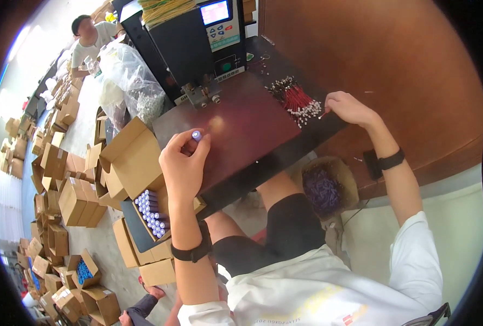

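While the left hand (183, 163) pinches a purple cylinder (197, 136) between thumb and fingers, at six o'clock from the black machine (182, 51), the right hand (351, 107) clasps a red wire (324, 114) in its fingertips. A wire bundle (297, 100) lies at that hand's nine o'clock.

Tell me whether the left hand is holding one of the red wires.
No, the left hand holds a small purple cylinder, and the bunch of red wires lies beside the right hand.
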The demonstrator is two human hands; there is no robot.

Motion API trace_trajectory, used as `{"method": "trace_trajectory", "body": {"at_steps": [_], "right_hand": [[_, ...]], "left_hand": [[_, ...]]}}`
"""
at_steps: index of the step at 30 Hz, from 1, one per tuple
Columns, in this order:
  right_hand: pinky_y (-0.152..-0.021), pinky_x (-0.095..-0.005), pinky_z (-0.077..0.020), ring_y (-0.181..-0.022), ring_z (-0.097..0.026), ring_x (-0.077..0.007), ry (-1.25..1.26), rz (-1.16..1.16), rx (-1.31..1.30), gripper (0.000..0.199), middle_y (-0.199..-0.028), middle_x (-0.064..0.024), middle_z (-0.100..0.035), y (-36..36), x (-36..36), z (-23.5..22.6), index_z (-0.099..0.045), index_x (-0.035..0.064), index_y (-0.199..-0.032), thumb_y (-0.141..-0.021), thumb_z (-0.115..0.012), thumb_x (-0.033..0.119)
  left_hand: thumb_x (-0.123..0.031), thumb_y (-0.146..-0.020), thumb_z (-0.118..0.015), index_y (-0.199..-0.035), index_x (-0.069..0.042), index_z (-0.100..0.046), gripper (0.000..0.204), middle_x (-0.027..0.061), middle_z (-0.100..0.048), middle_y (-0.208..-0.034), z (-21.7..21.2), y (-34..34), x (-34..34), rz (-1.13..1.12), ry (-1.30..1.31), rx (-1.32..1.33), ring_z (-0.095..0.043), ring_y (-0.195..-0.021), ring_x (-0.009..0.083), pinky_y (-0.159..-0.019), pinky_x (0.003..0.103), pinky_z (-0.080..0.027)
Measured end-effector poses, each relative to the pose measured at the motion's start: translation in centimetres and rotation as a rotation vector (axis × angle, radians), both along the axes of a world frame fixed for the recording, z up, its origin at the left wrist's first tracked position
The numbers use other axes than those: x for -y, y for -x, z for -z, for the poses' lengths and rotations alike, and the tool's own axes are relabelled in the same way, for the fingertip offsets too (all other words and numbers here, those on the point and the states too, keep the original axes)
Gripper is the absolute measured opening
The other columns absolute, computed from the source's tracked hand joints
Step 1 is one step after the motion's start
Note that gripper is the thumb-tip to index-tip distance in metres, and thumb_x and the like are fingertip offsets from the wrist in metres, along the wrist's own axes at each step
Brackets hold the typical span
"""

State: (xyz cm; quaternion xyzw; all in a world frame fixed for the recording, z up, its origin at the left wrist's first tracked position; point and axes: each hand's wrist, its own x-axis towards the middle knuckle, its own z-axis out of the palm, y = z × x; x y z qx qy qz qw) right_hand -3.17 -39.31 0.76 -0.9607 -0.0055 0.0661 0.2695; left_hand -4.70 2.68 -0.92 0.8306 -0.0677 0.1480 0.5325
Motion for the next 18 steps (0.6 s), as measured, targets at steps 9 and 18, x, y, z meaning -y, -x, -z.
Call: {"method": "trace_trajectory", "body": {"at_steps": [9,18], "right_hand": [[-0.065,-0.0200,-0.0385,-0.076,-0.049,-0.0013,-0.689,-0.140,0.121,0.020,-0.084,0.0086,-0.057,1.1,-6.7,-4.2,-0.065,0.0048,-0.098,-0.102,-0.062,0.024],[-0.086,-0.0245,-0.0434,-0.095,-0.055,-0.0070,-0.754,-0.332,0.113,0.023,-0.095,0.0022,-0.062,-3.5,-14.5,-0.7,-0.065,0.0018,-0.100,-0.104,-0.060,0.024]], "left_hand": [[-0.013,-0.083,-0.080,-0.095,0.004,-0.074,0.022,0.0045,-0.065,-0.070,-0.2,0.1,0.6,-0.025,-0.064,0.045,-0.056,-0.063,0.0079,-0.061,0.026,-0.047],[-0.020,-0.080,-0.078,-0.090,0.005,-0.072,0.028,0.0140,-0.067,-0.074,-0.5,-4.6,1.4,0.092,-0.256,0.146,-0.064,-0.065,0.0231,-0.065,0.034,-0.050]]}}
